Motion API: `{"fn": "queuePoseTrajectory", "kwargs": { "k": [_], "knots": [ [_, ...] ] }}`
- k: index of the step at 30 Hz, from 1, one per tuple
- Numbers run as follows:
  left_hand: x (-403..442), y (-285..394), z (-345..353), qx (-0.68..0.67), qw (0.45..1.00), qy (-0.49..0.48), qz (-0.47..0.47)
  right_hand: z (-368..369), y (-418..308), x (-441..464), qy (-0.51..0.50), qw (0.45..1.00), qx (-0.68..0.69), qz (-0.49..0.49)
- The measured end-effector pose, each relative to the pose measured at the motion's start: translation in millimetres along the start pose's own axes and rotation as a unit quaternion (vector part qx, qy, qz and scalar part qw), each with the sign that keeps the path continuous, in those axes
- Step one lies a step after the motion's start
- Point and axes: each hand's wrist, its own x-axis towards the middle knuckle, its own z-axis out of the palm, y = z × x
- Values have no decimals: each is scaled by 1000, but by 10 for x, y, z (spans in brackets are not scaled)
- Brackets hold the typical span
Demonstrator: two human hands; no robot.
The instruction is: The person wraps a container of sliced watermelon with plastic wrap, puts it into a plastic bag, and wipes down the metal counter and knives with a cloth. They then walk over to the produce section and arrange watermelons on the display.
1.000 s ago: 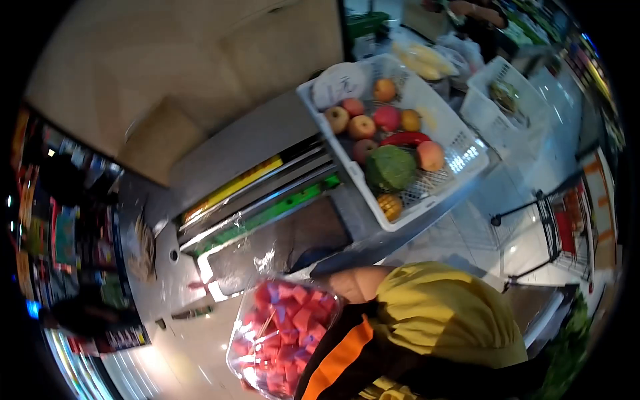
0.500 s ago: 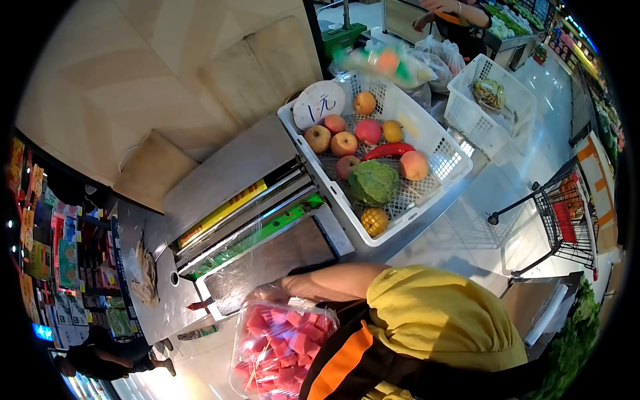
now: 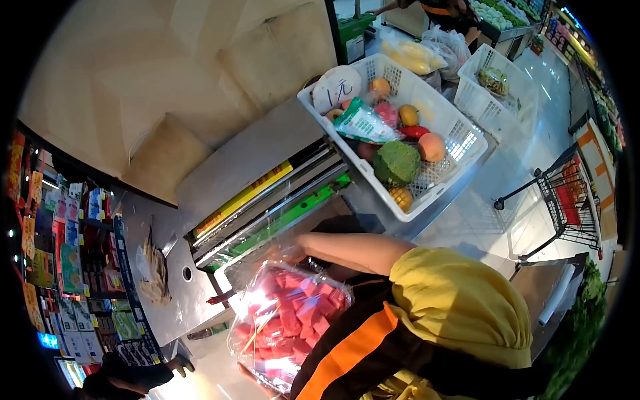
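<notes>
A clear plastic tray of red fruit chunks [image 3: 297, 310], which look like watermelon, is tilted in front of my apron. Shiny film covers it, and thin wooden picks show on its left side. Fingers of my left hand [image 3: 248, 373] show at the tray's lower edge, supporting it; the rest of that hand is hidden. Above the tray, my right hand [image 3: 285, 252] is smeared and partly behind film, so its fingers are unclear. It is beside the film-wrapping machine [image 3: 283, 217], with its green strip and metal bars.
A white crate [image 3: 460, 160] holds fruit, a green cabbage, a red pepper and a green-white bag [image 3: 367, 123]. Another white crate [image 3: 483, 100] stands behind. A cart [image 3: 560, 200] is at right. Gloves [image 3: 155, 273] lie on the steel counter. Another person stands at the top.
The green-white bag, blurred above the crate before, now lies in it on the fruit. My right hand has moved up from the tray's edge toward the wrapping machine. Fingers now show below the tray.
</notes>
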Motion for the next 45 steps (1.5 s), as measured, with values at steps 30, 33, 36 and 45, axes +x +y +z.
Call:
{"fn": "queuePoseTrajectory", "kwargs": {
  "k": [30, 33, 36, 45],
  "knots": [
    [-1024, -619, -751, -80, 947, 301, 75, 759, 1428, 1119, -12, 922, 370, 111],
    [-1156, -665, -691, -79, 944, 313, 68, 819, 1383, 1167, -11, 919, 274, 283],
    [-1246, -682, -655, -75, 940, 327, 66, 1054, 1574, 1325, -60, 964, 191, 176],
    [-858, -519, -805, 18, 956, 281, 89, 716, 591, 998, -24, 995, 24, 94]
  ]
}}
